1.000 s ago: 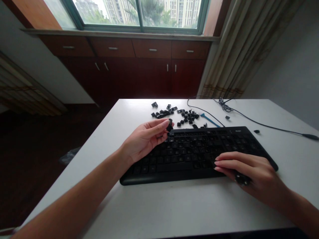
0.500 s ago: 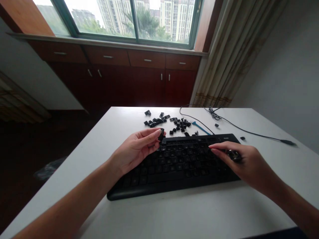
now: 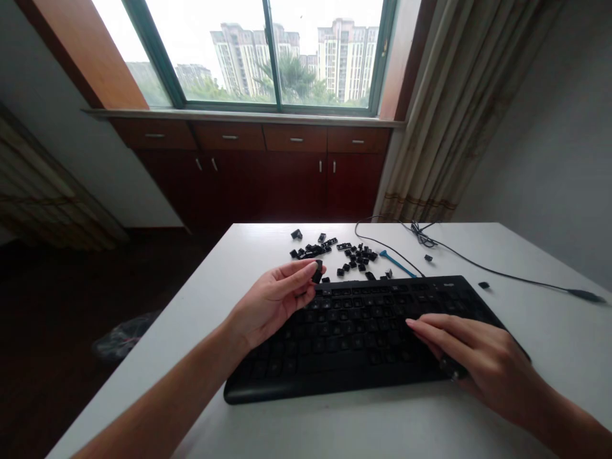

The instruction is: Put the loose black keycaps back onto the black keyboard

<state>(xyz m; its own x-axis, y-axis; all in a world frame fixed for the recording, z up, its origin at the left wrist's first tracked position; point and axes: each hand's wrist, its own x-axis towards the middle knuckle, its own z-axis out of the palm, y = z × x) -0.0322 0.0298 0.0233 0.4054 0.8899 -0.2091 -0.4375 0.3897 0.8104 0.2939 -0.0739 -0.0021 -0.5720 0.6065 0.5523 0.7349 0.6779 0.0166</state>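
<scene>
Left hand (image 3: 271, 296) pinching a black key (image 3: 317, 271) by the far edge of the keyboard (image 3: 306, 385), right hand (image 3: 482, 357) over its right side, curled round a dark piece (image 3: 451, 368), loose keys (image 3: 359, 257) beyond it

Beyond the far edge of the white table (image 3: 205, 287) there's a dark red cabinet (image 3: 268, 185), above it a green-framed window (image 3: 274, 76), pale towers (image 3: 239, 57) and a palm (image 3: 291, 76) showing through! One curtain (image 3: 430, 127) hangs towards the far right corner, a second curtain (image 3: 43, 197) well off the left edge; nearer that edge, a plastic bag (image 3: 122, 338) on dark floor (image 3: 62, 287).
</scene>
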